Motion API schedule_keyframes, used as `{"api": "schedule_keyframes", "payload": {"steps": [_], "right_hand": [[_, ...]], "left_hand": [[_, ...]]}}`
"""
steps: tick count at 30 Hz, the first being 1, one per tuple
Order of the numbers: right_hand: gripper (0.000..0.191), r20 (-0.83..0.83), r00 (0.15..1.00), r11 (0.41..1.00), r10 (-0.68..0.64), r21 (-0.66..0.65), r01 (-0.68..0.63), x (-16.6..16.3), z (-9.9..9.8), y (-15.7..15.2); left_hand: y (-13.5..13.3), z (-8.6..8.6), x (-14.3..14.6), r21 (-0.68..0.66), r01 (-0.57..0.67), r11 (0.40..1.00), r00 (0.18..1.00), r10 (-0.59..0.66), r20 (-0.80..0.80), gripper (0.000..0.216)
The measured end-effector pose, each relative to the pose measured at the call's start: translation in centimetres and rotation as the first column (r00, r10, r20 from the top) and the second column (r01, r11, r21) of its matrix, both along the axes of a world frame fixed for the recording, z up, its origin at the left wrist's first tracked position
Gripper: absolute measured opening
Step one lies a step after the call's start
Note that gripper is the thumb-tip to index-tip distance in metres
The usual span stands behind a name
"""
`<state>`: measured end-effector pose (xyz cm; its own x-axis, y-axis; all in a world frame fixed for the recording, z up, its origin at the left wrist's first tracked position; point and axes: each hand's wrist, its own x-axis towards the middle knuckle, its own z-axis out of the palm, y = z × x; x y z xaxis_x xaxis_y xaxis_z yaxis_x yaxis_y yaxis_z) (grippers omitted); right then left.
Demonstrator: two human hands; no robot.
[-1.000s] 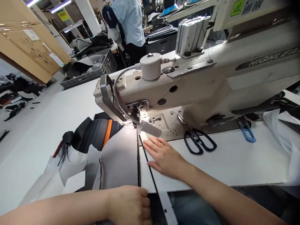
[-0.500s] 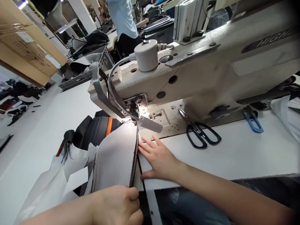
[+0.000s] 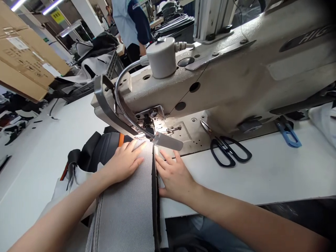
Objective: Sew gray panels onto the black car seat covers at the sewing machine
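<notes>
A light grey fabric panel (image 3: 128, 206) with a dark edge lies under the needle area of the sewing machine (image 3: 223, 66). Along its right side runs a black zipper tape (image 3: 155, 196). My left hand (image 3: 127, 159) rests flat on the panel, fingers spread and pointing toward the presser foot. Beside the dark edge, my right hand (image 3: 174, 175) lies on the machine bed with its fingers apart, fingertips against the edge. The lamp (image 3: 168, 140) lights the stitching spot. Behind my left hand sits a black padded piece (image 3: 103, 150) with an orange stripe.
Black-handled scissors (image 3: 229, 150) lie on the machine bed and table, right of my right hand. Farther right is a blue thread snipper (image 3: 288, 134). A cardboard box (image 3: 28, 59) and a crate (image 3: 112, 66) of fabric stand at the back left. A person (image 3: 131, 24) stands behind the machine.
My left hand has moved from the near end of the panel, where it was closed, up onto the fabric by the needle and opened. The panel now lies flatter and extends toward me.
</notes>
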<state>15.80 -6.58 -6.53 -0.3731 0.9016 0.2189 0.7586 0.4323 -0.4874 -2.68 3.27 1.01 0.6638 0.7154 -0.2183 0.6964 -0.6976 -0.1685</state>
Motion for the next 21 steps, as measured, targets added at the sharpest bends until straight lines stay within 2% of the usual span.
{"api": "schedule_keyframes", "payload": {"steps": [4, 9, 14, 21], "right_hand": [[0.075, 0.025, 0.999, 1.000, -0.029, -0.007, 0.030, -0.1, 0.3, 0.0], [0.075, 0.024, 0.987, 0.987, 0.158, -0.011, -0.158, 0.5, 0.2, -0.9], [0.076, 0.014, 1.000, 1.000, -0.017, -0.007, 0.017, 0.1, 0.1, -0.4], [0.072, 0.055, 0.994, 0.995, 0.091, -0.032, -0.090, 0.8, 0.6, 0.5]], "left_hand": [[-0.6, -1.6, 0.4, 0.079, -0.117, 0.990, 0.992, 0.112, 0.065, 0.047], [-1.8, -3.1, 0.1, 0.188, -0.061, 0.980, 0.987, 0.030, 0.161, 0.047], [-1.7, -3.5, -0.2, 0.173, -0.039, 0.984, 0.974, -0.001, 0.226, 0.049], [-1.8, -3.7, 0.6, 0.189, -0.054, 0.980, 0.971, 0.007, 0.237, 0.046]]}}
